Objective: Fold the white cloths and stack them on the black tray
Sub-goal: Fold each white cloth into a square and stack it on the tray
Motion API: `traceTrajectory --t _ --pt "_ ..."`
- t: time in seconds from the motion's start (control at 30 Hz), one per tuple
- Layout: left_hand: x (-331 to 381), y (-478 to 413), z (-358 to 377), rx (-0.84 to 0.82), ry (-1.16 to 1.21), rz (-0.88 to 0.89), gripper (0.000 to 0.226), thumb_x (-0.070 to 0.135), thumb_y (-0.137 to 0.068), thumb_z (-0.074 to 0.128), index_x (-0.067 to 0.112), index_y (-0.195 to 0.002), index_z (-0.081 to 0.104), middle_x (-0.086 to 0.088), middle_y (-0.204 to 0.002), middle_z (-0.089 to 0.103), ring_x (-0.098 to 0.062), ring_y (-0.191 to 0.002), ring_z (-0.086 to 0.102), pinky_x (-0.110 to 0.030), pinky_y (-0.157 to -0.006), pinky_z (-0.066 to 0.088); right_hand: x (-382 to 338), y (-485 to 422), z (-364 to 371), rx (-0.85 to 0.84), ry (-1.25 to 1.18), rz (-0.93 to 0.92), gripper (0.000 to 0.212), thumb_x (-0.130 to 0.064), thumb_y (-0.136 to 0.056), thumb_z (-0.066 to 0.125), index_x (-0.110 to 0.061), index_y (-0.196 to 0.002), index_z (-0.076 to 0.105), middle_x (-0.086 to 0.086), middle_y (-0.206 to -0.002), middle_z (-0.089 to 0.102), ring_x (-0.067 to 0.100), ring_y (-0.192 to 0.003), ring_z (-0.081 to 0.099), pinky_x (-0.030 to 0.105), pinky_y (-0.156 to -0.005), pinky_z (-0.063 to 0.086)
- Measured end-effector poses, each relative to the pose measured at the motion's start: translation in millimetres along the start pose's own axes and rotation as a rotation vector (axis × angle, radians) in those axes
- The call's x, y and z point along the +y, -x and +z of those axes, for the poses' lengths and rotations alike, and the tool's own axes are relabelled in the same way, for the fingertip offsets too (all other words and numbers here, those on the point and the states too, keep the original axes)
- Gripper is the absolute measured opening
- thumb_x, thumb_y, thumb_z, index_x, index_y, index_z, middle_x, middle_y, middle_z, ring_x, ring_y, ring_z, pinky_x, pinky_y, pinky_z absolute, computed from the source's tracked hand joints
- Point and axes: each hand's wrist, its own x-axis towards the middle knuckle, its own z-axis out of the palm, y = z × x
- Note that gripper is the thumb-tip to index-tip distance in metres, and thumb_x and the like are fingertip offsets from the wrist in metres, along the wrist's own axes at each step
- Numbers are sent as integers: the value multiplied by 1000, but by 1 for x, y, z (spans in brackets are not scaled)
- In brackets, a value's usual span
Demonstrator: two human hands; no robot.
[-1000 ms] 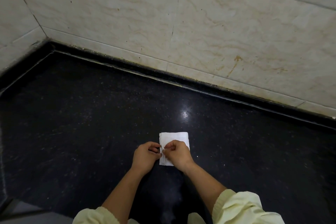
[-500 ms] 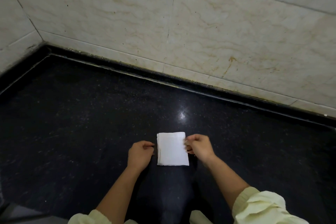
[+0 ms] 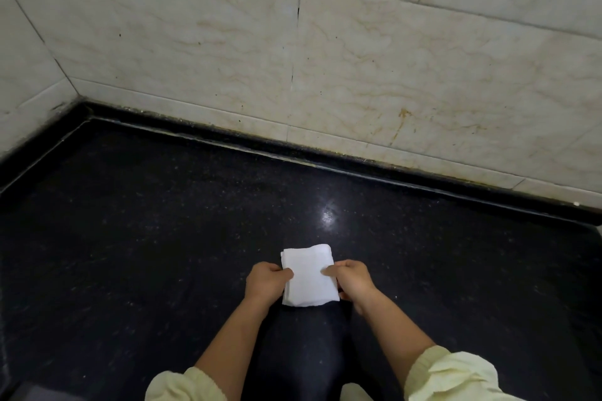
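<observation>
Left hand (image 3: 265, 286) and right hand (image 3: 351, 280) pinched onto opposite side edges of the cloth (image 3: 308, 280), thumbs on top, other fingers tucked under or hidden. Held this way probably to square the layers and keep the fold from springing apart before lifting. Between the two grips: a small white rectangle, already folded, several layers showing at the far edge, near corners slightly rounded. Resting on the black counter (image 3: 130, 254) just ahead of the wrists. No tray in sight.
</observation>
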Motion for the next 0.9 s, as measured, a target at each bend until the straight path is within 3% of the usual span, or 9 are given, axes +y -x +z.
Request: traceTrajectory --t 0.13,0.27,0.37,0.5,0.6,0.73,0.9 --pt "10 9 0 -90 130 -130 8 11 -81 65 4 -77 62 -9 -70 58 -19 -63 53 -26 -60 46 -4 5 -4 -24 -107 35 18 -6 -77 65 -4 -95 65 12 -88 66 25 -77 61 31 -63 48" --pt "15 20 -3 -230 248 -192 17 13 -80 66 6 -95 69 -8 -87 69 -20 -81 63 -28 -70 53 -5 12 -15 -80 -167 69 23 -10 -72 64 -9 -95 66 5 -79 61 21 -71 57 25 -56 46" --pt "17 26 -3 -299 383 -220 18 7 -81 64 5 -98 68 -12 -96 71 -26 -89 66 -35 -76 54 -3 19 -23 -119 -227 62 26 -11 -73 63 -8 -98 67 6 -85 65 21 -77 61 24 -56 47" --pt "19 33 3 -357 526 -227 19 3 -83 60 4 -101 65 -15 -92 69 -29 -85 65 -38 -65 55 -1 26 -30 -157 -316 30 35 -11 -73 63 -5 -107 68 14 -101 72 27 -90 67 34 -73 54" --pt "19 37 8 -401 572 -208 24 5 -83 60 2 -107 64 -17 -101 67 -31 -91 65 -38 -61 56 -1 34 -37 -177 -376 -9 34 -10 -75 62 -4 -108 68 16 -101 72 29 -91 68 36 -75 55" --pt "19 38 17 -444 600 -180 28 4 -85 56 -2 -111 63 -20 -100 69 -33 -92 64 -42 -71 54 2 47 -47 -164 -417 -70 29 -5 -79 60 -6 -107 66 14 -100 72 28 -89 67 37 -72 56" --pt "27 39 31 -495 440 -117 28 4 -83 59 5 -109 68 -16 -105 72 -31 -98 66 -39 -74 55 10 59 -69 -92 -452 -79 26 -2 -80 60 -9 -105 62 15 -105 69 29 -93 66 43 -76 58"
